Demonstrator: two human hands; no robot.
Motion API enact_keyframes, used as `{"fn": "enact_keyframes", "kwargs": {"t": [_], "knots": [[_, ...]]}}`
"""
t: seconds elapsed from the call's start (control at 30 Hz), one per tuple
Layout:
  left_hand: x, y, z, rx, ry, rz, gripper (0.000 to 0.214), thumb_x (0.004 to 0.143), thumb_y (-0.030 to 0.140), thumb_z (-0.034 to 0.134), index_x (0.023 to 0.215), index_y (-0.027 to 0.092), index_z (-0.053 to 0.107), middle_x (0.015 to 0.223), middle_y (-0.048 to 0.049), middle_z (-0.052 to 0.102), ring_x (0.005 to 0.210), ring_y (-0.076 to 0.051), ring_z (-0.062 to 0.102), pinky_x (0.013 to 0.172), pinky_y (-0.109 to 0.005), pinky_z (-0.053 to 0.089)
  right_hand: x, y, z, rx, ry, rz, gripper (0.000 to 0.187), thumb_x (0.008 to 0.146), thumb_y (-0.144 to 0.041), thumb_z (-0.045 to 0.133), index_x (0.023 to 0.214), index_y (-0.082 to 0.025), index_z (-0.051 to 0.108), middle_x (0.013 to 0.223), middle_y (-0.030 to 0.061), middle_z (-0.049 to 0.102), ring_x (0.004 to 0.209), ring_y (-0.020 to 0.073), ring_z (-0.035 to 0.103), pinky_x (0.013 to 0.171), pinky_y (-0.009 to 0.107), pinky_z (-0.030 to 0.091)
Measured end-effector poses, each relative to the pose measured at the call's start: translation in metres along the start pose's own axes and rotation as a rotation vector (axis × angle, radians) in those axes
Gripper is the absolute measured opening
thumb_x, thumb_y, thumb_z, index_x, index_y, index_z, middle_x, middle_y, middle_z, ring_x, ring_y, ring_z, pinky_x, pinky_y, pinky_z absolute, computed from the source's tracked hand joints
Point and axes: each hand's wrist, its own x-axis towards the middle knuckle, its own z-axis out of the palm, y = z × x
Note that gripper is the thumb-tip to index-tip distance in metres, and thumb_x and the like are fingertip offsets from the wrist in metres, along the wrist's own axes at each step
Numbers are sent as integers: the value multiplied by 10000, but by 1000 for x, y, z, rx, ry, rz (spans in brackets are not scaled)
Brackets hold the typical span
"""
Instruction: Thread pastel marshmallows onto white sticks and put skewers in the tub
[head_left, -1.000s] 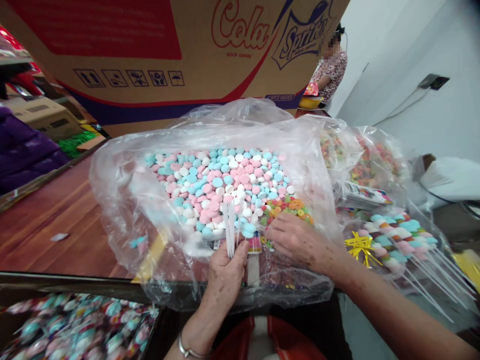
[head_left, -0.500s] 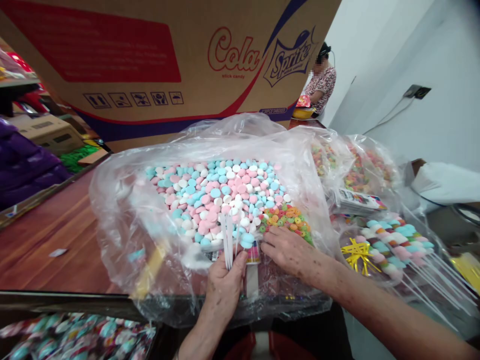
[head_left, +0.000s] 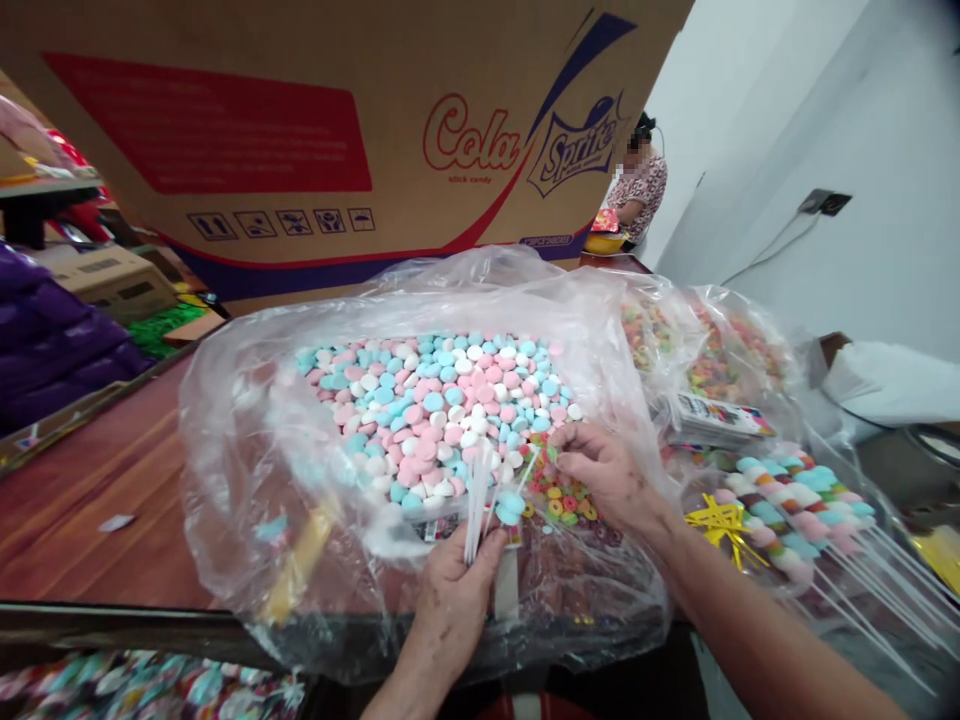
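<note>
Left hand (head_left: 457,590): fingers closed round bundle of white sticks (head_left: 478,495); right hand (head_left: 607,475): fingertips pinched together over ring candies (head_left: 564,500) inside clear bag (head_left: 247,400), pinched item too small to tell

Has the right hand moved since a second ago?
Yes: the right hand lay on the near side of the ring sweets; now its fingers are at their far edge.

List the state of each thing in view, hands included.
Left hand: closed around white sticks, held upright.
Right hand: fingers pinched over ring candies.
Plastic bag: open, filled with pastel candies.
Candy skewers: loaded, lying flat.
Cardboard box: standing behind the bag.
</note>
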Motion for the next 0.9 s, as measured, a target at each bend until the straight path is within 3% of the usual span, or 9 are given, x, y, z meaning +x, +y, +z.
{"fn": "enact_keyframes", "kwargs": {"t": [0.13,0.5,0.7,0.9], "knots": [[-1,6,0,122,-65,57,247,848,394,636,864,171,742,567,40,492,520,-128,379,483,-228,316,6,-1,0,204,-27,57,119,711,-241,655,811,-192,613,658,-42,600,543,103,519,540,230,402],[0,7,1,142,-94,66,248,881,382,598,909,174,730,756,8,605,715,-171,484,704,-265,396,12,-3,-12,136,-150,19,128,739,-195,678,860,-193,636,748,-29,641,647,119,601,634,245,472],[0,8,0,165,-100,79,262,876,395,597,797,170,703,611,53,455,587,-130,378,569,-239,327,14,-10,-12,100,-230,15,134,734,-222,695,856,-190,650,763,-21,632,665,121,604,630,240,481],[0,-1,-2,144,-116,32,276,896,420,590,858,174,711,538,78,339,482,-98,280,458,-230,215,21,-21,-25,-319,-323,-337,140,844,-240,648,946,-208,738,907,44,708,868,171,628,820,310,480]]}}
